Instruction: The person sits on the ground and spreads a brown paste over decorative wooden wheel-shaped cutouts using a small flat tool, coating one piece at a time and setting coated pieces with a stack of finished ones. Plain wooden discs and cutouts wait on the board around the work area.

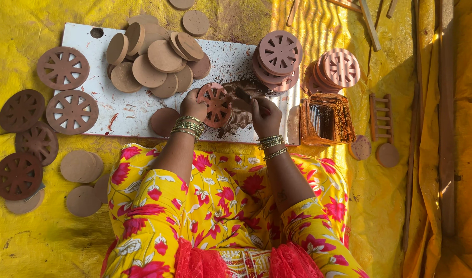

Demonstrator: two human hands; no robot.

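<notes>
My left hand [192,105] holds a round clay wheel disc [216,104] with cut-out spokes, tilted up on the white board [92,54]. Just right of the disc, my right hand [265,117] grips a thin dark tool [242,94] whose tip points at the disc. Dark wet clay scraps [241,117] lie on the board between my hands. Bangles ring both wrists. A plain clay disc [163,121] lies flat by my left wrist.
A heap of plain clay discs [156,59] sits on the board's far side. Spoked wheels [64,98] lie at the left, stacks of them [278,57] at the right. A small tin [326,118] and a toy ladder [381,117] stand right. Yellow sheet [50,237] covers the ground.
</notes>
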